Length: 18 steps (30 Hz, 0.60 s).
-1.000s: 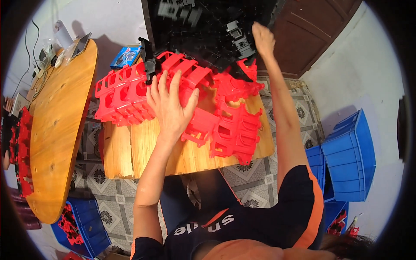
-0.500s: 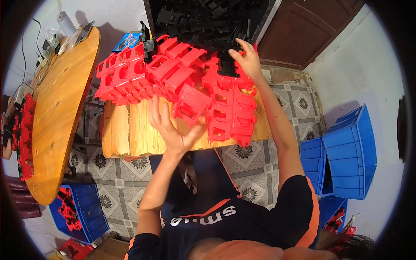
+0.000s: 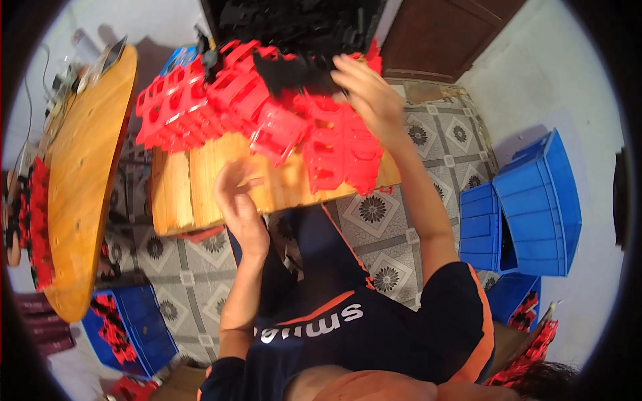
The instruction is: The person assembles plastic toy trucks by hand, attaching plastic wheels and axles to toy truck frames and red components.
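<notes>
Red plastic frames (image 3: 277, 134) with rectangular openings lie in stacks and rows across the wooden table. My right hand (image 3: 371, 107) reaches over their right-hand part, its fingers stretched toward a dark cluster of black plastic parts (image 3: 294, 75). Fingertips meet the cluster's right edge; motion blur hides whether any part is gripped. My left hand (image 3: 242, 210) hovers over the table's near edge, below the red frames. Its fingers bend loosely apart from the thumb, and nothing is in it.
A large dark container of black parts (image 3: 294, 23) stands beyond the wooden table (image 3: 194, 190). Another wooden table (image 3: 90, 180) is at left. Blue bins stand at right (image 3: 538, 204) and lower left (image 3: 157, 314), the latter holding red and black pieces.
The whole view has shifted. Black parts near my right hand now lie farther left over the red frames. My left hand has drawn back from the frames, its fingers more bent.
</notes>
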Each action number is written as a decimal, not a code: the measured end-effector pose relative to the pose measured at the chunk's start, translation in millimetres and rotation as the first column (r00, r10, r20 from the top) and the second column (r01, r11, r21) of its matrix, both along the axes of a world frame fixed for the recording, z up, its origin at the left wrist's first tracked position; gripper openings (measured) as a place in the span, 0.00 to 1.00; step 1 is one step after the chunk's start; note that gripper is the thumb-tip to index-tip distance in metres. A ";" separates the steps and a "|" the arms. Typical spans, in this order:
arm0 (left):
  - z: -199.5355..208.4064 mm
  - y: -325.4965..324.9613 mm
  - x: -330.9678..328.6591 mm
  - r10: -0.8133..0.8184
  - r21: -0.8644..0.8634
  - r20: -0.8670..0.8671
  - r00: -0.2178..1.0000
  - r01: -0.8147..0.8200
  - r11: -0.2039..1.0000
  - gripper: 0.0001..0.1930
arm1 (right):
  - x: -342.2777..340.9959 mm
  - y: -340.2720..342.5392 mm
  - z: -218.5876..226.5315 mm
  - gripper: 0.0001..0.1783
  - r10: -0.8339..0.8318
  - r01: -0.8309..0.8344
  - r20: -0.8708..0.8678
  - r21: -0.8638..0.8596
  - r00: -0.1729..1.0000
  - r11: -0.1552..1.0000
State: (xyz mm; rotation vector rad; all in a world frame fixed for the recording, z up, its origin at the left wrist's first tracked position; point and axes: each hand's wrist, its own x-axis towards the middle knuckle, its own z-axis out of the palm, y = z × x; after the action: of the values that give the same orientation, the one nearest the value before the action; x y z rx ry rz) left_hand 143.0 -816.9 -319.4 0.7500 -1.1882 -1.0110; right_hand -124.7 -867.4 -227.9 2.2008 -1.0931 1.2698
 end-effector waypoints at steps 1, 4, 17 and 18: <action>16.7 12.3 11.0 -0.245 0.186 -0.293 0.924 0.306 0.933 0.41 | 9.5 18.8 -3.1 0.15 0.069 -0.073 -0.123 -0.021 0.990 0.997; 7.9 28.7 41.9 -0.469 0.182 -0.819 0.331 0.924 0.335 0.59 | 43.1 75.7 -34.1 0.13 0.436 -0.385 -0.207 0.246 0.876 0.890; -35.5 91.0 111.4 -0.173 0.490 -0.632 0.755 0.563 0.666 0.31 | 134.0 37.4 -45.8 0.30 -0.252 -0.109 0.377 0.717 0.891 0.689; -37.2 98.0 119.0 -0.083 0.563 -0.573 0.815 0.466 0.683 0.31 | 143.6 48.4 -48.2 0.30 -0.231 -0.122 0.372 0.720 0.899 0.683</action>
State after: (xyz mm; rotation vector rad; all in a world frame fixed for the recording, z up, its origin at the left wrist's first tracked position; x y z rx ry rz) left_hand 262.0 -718.9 -356.7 0.7931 -0.4294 -1.8487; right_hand 19.0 -819.1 -276.1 2.4095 -2.1631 1.5241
